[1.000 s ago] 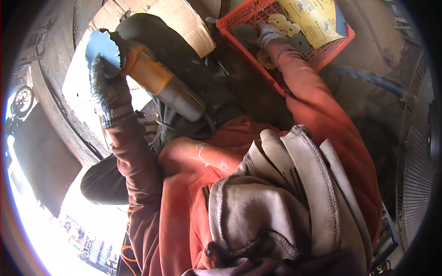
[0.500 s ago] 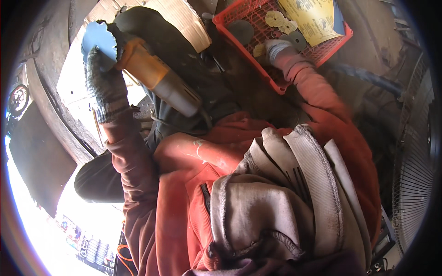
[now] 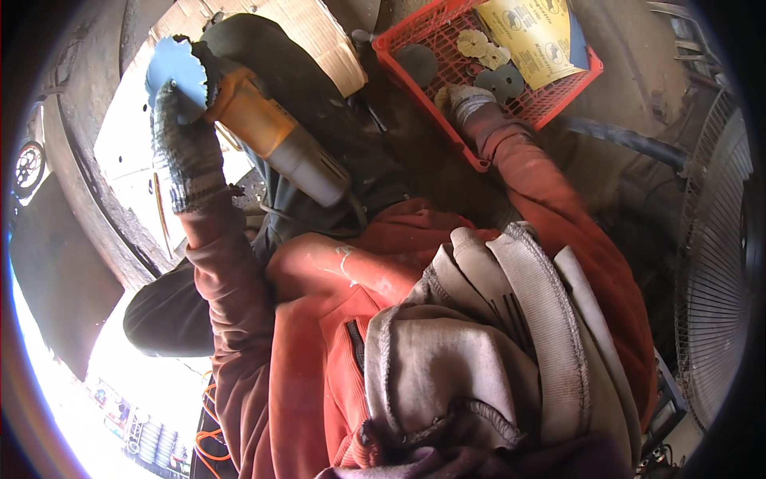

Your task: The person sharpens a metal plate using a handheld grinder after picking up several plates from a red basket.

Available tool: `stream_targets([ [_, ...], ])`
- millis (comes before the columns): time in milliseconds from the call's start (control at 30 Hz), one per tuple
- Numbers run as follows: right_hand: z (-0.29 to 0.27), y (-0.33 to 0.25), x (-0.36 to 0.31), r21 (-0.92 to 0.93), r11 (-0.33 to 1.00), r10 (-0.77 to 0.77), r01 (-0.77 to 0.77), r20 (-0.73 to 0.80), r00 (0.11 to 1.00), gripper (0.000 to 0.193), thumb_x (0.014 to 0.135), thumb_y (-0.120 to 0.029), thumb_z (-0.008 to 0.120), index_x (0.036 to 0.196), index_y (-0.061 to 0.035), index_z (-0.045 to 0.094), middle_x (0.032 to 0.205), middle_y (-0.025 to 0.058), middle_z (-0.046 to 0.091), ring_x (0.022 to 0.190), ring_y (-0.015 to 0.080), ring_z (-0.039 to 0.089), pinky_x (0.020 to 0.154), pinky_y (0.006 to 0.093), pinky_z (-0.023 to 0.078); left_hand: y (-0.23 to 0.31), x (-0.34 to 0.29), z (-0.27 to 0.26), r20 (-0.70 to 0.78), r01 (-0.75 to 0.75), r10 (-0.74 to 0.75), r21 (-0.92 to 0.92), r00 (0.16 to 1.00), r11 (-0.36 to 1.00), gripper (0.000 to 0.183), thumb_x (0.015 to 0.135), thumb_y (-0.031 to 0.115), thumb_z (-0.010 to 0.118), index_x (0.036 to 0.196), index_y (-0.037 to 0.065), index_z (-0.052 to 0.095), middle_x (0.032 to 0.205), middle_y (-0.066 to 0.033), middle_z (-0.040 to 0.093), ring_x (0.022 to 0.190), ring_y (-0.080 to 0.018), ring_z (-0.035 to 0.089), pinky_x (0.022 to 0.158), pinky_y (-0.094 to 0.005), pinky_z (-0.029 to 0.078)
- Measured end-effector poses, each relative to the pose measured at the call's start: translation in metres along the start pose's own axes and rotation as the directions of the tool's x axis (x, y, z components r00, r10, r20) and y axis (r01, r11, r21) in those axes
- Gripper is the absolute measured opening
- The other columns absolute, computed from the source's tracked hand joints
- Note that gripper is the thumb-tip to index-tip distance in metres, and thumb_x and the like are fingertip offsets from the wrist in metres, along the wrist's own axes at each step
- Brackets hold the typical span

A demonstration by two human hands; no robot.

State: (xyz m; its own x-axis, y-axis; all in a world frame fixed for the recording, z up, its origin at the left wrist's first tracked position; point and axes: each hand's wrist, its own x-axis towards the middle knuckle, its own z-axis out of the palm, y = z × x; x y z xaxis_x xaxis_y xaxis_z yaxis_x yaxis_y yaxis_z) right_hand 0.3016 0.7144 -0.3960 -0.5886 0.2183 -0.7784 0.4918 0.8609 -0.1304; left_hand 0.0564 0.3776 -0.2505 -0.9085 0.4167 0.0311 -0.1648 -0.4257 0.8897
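Note:
My left hand (image 3: 183, 144), in a grey knit glove, holds a ragged-edged blue sanding disc (image 3: 179, 70) at the head of an orange and grey angle grinder (image 3: 275, 136). Its thumb lies on the disc's face; the other fingers are hidden. The grinder rests against my dark-trousered leg, its cord trailing toward my lap. My right hand (image 3: 469, 102), also gloved, reaches into the near left part of a red plastic basket (image 3: 550, 112), beside a small yellowish piece (image 3: 441, 97). Its fingers are mostly out of sight. Dark round discs (image 3: 501, 82) and pale scalloped discs (image 3: 472, 43) lie just beyond.
A yellow printed sheet with blue backing (image 3: 531, 40) leans in the basket's far right. Cardboard (image 3: 319, 40) lies beyond my leg. A large wire-caged fan (image 3: 718, 279) stands at the right. A wheel (image 3: 29, 169) shows at the far left, and orange cord (image 3: 209, 437) hangs at lower left.
My right hand has shifted slightly left and nearer within the basket. The basket sits a little further left in view. The left hand and grinder have hardly moved.

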Motion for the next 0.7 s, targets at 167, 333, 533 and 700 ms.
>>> stream_targets([
  [167,0.022,0.015,0.023,-0.164,0.984,0.059,-0.065,-0.042,0.997,0.037,0.097,-0.025,0.044,0.131,-0.0131,0.055,0.139,0.0126,0.053,0.126,0.0303,0.054,0.105,0.0437,0.042,-0.004,0.005,-0.006,-0.055,-0.012,0.021,0.159,0.998,0.987,0.053,0.093,0.019,0.057,0.139,-0.003,0.042,0.134,-0.0169,0.055,0.123,-0.0292,0.055,0.104,-0.0412,0.045],
  [333,0.008,0.009,0.013,-0.242,0.97,0.017,-0.017,-0.001,1.0,0.038,0.099,-0.027,0.039,0.132,-0.0139,0.054,0.142,0.0122,0.051,0.128,0.0299,0.052,0.106,0.0444,0.042,0.013,-0.005,0.003,0.111,0.096,-0.075,-0.196,0.991,0.976,0.052,0.093,0.019,0.058,0.138,-0.002,0.044,0.132,-0.017,0.056,0.121,-0.0288,0.055,0.103,-0.0411,0.045],
  [533,-0.007,-0.002,-0.013,-0.195,0.974,-0.125,0.115,-0.04,0.991,0.038,0.099,-0.029,0.041,0.13,-0.0131,0.056,0.134,0.012,0.058,0.122,0.0296,0.056,0.102,0.0414,0.044,0.0,0.001,-0.004,-0.081,0.083,-0.094,-0.128,0.992,0.988,0.051,0.092,0.019,0.06,0.137,-0.002,0.046,0.129,-0.0169,0.058,0.12,-0.0284,0.056,0.102,-0.0414,0.046],
  [700,0.001,0.031,0.004,0.844,0.532,0.173,-0.063,-0.036,0.984,0.024,0.093,-0.025,0.056,0.11,-0.0104,0.063,0.105,0.0087,0.069,0.097,0.0279,0.065,0.088,0.0419,0.049,-0.004,-0.002,0.005,-0.171,0.076,-0.106,-0.172,0.98,0.982,0.044,0.092,0.017,0.062,0.131,-0.002,0.051,0.123,-0.013,0.062,0.115,-0.0248,0.059,0.103,-0.0391,0.044],
])
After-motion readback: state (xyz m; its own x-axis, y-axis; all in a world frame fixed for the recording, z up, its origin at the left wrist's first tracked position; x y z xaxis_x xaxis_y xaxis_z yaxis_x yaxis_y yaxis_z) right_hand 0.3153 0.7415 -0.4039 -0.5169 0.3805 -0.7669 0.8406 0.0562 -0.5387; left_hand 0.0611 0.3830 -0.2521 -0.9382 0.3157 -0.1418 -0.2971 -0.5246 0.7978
